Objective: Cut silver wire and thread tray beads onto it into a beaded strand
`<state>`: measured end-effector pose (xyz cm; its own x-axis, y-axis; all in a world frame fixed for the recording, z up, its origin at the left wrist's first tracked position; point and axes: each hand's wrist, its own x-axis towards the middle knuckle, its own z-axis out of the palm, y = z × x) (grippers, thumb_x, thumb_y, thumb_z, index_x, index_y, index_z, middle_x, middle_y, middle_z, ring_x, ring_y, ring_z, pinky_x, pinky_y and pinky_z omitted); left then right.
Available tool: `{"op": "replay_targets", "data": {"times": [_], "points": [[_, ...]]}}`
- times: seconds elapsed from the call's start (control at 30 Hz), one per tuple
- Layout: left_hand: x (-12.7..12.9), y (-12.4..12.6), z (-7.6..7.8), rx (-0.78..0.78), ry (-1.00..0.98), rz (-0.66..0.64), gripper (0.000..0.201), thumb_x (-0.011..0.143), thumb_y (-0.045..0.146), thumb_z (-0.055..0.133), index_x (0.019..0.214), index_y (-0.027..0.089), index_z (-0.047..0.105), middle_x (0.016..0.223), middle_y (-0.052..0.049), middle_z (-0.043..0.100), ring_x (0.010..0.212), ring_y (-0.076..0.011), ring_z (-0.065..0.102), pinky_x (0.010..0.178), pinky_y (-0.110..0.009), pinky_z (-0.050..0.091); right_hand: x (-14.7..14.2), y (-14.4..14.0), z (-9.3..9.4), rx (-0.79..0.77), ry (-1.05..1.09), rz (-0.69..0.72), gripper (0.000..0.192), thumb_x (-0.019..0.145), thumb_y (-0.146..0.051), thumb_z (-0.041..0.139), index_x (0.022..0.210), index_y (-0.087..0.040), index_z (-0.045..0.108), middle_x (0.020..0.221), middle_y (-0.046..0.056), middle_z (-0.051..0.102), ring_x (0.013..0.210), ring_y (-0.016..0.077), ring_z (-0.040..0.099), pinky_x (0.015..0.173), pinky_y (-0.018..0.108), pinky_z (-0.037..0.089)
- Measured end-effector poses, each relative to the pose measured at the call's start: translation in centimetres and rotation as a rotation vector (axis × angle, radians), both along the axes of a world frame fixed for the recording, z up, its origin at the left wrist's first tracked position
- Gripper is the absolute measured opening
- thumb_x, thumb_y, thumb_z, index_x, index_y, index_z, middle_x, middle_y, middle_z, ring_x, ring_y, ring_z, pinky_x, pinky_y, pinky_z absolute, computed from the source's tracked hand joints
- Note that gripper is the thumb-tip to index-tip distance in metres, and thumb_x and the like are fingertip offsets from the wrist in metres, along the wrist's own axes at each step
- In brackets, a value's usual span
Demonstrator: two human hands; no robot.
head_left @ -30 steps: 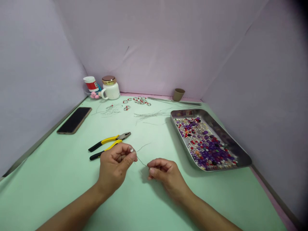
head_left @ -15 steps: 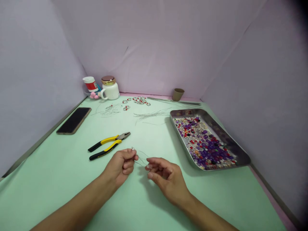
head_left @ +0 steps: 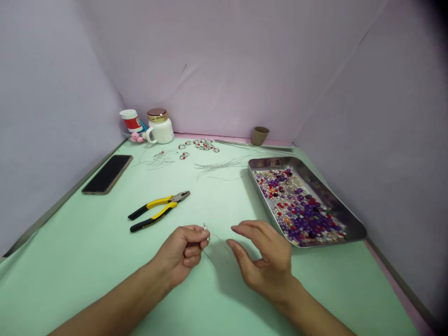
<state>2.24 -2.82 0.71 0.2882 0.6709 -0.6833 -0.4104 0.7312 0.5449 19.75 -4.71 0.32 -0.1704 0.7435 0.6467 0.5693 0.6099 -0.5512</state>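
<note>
Since a second ago, right hand has released the wire, fingers spread; left hand grip pinches its beaded end near the pliers.

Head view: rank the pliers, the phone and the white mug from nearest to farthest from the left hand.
1. Pliers, just beyond the left hand, slightly left.
2. Phone, farther back by the left edge.
3. White mug, at the back wall.
</note>
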Motion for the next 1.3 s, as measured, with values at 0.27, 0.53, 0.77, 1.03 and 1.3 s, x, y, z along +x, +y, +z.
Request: {"op": "replay_targets", "data": {"times": [0.27, 0.53, 0.77, 1.03, 1.3], "points": [[0.9, -0.8, -0.1, 0.01, 0.038, -0.06, 0.013, 0.058, 0.008, 0.059, 0.052, 0.013, 0.048, 0.044, 0.002, 0.049, 0.031, 0.0016, 0.02, 0.031, -0.014, 0.008, -0.5, 0.4, -1.2, -0.187, -0.038, 0.337, 0.028, 0.077, -0.011, 0.05, 0.103, -0.017, 0.056, 0.09, 0.008, 0.06, 0.08, 0.0142, 0.057, 0.069, 0.025, 0.048], [0.9, -1.1, 0.0, 0.219, 0.187, -0.18, 0.017, 0.059, 0.019, 0.067, 0.053, 0.012, 0.054, 0.047, 0.002, 0.052, 0.033, 0.001, 0.021, 0.035, -0.018, 0.009, -0.5, 0.4, -1.3, -0.324, 0.15, 0.246, 0.011, 0.071, -0.009, 0.057, 0.075, -0.016, 0.066, 0.058, 0.002, 0.056, 0.052, 0.0098, 0.052, 0.048, 0.02, 0.041], [1.1, -1.2, 0.8, 0.472, 0.464, -0.265, 0.009, 0.06, 0.018, 0.064, 0.053, 0.014, 0.061, 0.041, 0.006, 0.04, 0.04, -0.0042, 0.028, 0.039, -0.02, 0.021, -0.7, 0.2, -1.1, -0.328, 0.187, 0.203, 0.008, 0.068, -0.009, 0.059, 0.067, -0.012, 0.065, 0.055, 0.002, 0.055, 0.048, 0.009, 0.05, 0.045, 0.02, 0.038], [1.4, -1.6, 0.9, 0.638, 0.575, -0.225, 0.008, 0.06, 0.018, 0.063, 0.053, 0.014, 0.064, 0.051, 0.001, 0.052, 0.05, -0.0094, 0.04, 0.045, -0.022, 0.031, -0.6, -0.2, -0.9, -0.247, 0.12, 0.145, 0.009, 0.067, -0.008, 0.058, 0.059, -0.012, 0.06, 0.05, 0.001, 0.053, 0.043, 0.0074, 0.046, 0.042, 0.019, 0.033], [2.0, -1.6, 0.6, 0.503, 0.426, -0.052, 0.011, 0.056, 0.018, 0.068, 0.048, 0.014, 0.06, 0.043, 0.005, 0.043, 0.04, -0.0037, 0.028, 0.037, -0.019, 0.023, -0.9, -0.2, -0.6, -0.331, 0.16, 0.124, 0.009, 0.07, -0.011, 0.056, 0.063, -0.015, 0.061, 0.054, 0.001, 0.057, 0.047, 0.0088, 0.05, 0.045, 0.02, 0.037]]}}
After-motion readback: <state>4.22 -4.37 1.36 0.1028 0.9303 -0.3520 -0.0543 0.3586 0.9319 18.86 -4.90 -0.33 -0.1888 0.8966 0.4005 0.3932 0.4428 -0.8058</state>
